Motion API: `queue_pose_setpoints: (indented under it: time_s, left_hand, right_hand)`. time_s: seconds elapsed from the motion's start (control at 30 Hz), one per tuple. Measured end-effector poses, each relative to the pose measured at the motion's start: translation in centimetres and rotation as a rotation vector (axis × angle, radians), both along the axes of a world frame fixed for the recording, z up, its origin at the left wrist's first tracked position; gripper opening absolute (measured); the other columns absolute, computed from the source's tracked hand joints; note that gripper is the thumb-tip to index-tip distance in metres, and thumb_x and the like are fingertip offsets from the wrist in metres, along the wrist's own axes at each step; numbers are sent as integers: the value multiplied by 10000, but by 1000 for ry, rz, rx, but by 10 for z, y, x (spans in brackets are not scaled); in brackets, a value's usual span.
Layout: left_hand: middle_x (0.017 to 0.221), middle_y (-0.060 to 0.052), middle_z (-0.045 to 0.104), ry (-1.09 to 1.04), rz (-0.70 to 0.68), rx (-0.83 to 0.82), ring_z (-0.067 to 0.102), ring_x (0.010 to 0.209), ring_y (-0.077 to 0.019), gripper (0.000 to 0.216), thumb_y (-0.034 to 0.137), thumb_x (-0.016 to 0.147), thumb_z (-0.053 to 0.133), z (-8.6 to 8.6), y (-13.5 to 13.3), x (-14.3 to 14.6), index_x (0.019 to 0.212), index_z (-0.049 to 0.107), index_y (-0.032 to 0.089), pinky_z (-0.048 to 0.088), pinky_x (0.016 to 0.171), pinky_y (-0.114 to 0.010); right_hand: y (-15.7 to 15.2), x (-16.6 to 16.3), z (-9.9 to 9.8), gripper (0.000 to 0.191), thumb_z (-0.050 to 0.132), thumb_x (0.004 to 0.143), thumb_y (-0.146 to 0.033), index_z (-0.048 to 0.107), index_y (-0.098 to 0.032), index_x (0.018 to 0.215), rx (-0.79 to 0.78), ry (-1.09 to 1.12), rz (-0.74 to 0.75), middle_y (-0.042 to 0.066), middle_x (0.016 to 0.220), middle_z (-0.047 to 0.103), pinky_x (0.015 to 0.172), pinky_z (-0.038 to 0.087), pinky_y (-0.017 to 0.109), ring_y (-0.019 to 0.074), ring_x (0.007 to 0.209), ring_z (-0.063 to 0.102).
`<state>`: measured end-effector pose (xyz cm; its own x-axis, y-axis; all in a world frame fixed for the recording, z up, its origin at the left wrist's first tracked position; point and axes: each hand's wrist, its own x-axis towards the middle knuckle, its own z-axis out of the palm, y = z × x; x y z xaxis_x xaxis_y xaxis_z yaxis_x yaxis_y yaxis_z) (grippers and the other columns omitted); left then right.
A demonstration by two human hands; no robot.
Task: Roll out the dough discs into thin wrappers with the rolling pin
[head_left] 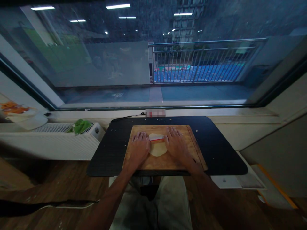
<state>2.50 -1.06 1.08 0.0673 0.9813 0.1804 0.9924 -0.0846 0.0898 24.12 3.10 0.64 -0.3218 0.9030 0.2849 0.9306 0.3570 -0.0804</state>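
Observation:
A pale round of dough (157, 147) lies on a wooden board (165, 163) that rests on a small black table (216, 150). A thin rolling pin with a red band (157, 139) crosses the dough's far part. My left hand (139, 147) lies flat on the pin's left end, fingers stretched forward. Over the right end my right hand (177, 146) lies flat the same way. Most of the pin is hidden under both palms.
A white radiator (48, 140) with a green cloth (80, 126) on it stands left of the table. A wide window and sill (216, 111) run behind. A black cable (72, 203) lies on the wooden floor at the left. White crumbs dot the table.

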Motion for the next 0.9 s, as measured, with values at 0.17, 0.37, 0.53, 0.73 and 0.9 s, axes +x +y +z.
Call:
queue_pose_setpoints:
  time_s: [0.17, 0.37, 0.53, 0.73, 0.9]
  left_hand:
    - [1553, -202, 707, -47, 13, 53, 634, 1490, -299, 550, 303, 1171, 297, -14, -22, 4, 1547, 638, 93, 406, 1306, -460]
    - [1570, -190, 703, -66, 39, 88, 622, 1520, -300, 601, 327, 1173, 245, -23, -34, 6, 1555, 638, 80, 395, 1338, -481]
    - [1654, -190, 632, -49, 63, 65, 489, 1637, -348, 592, 334, 1157, 291, -12, -24, 9, 1586, 628, 105, 352, 1362, -558]
    - [1688, -172, 602, -7, 67, 45, 463, 1640, -384, 585, 315, 1146, 300, 5, 8, 7, 1609, 613, 141, 374, 1330, -592]
    - [1666, -189, 619, -4, 65, -3, 468, 1634, -390, 577, 305, 1143, 318, 10, 45, 3, 1607, 606, 119, 419, 1292, -571]
  right_hand:
    - [-29, 5, -7, 586, 369, 1164, -344, 580, -41, 1618, 24, 26, -26, 237, 1683, 583, 1336, 341, 546, 374, 1585, 515]
    - [-54, 10, -19, 617, 395, 1142, -343, 512, -86, 1691, 82, 87, -30, 220, 1686, 586, 1345, 335, 602, 371, 1599, 503]
    - [-50, 12, -15, 599, 370, 1161, -360, 563, -78, 1653, 49, 71, -39, 213, 1681, 593, 1336, 359, 575, 364, 1582, 528]
    - [-18, 6, 0, 556, 329, 1186, -352, 653, -127, 1578, -43, 34, 35, 182, 1633, 650, 1339, 376, 522, 306, 1525, 596]
    - [12, 3, 6, 545, 329, 1178, -289, 626, -116, 1601, -36, -32, 83, 178, 1669, 616, 1357, 356, 514, 306, 1616, 503]
